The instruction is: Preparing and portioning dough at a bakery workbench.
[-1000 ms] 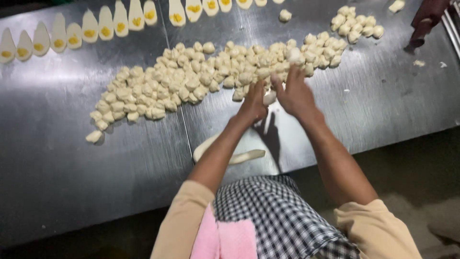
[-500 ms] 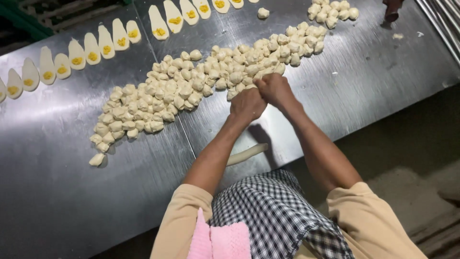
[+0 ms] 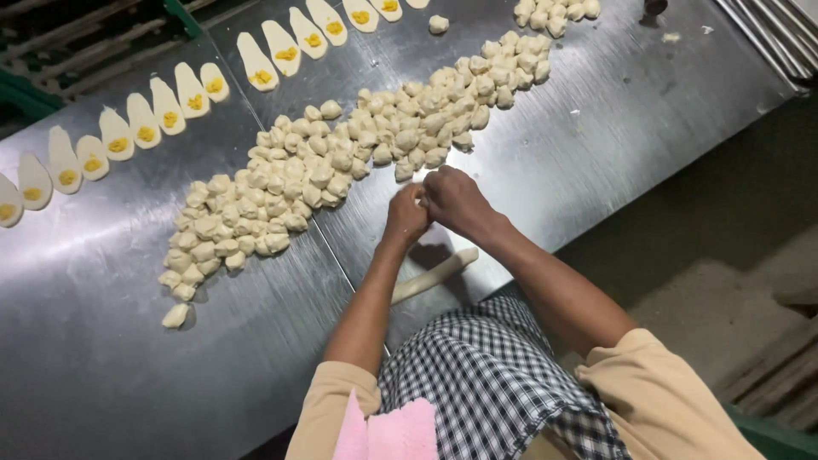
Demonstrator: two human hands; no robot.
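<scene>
Pinching dough rope (image 3: 433,274), hands (image 3: 433,207) together

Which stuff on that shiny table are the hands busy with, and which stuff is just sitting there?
In use:
- left hand and right hand, pressed together around a small dough lump
- pile of dough lumps just beyond the hands

Just lying there:
- rolling stick under the wrists
- flat dough pieces with yellow filling along the far edge
- pink cloth on the lap

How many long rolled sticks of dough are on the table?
1: the long dough roll lies on the steel table near its front edge, just below the wrists, its lower end hidden behind the left forearm.
</scene>
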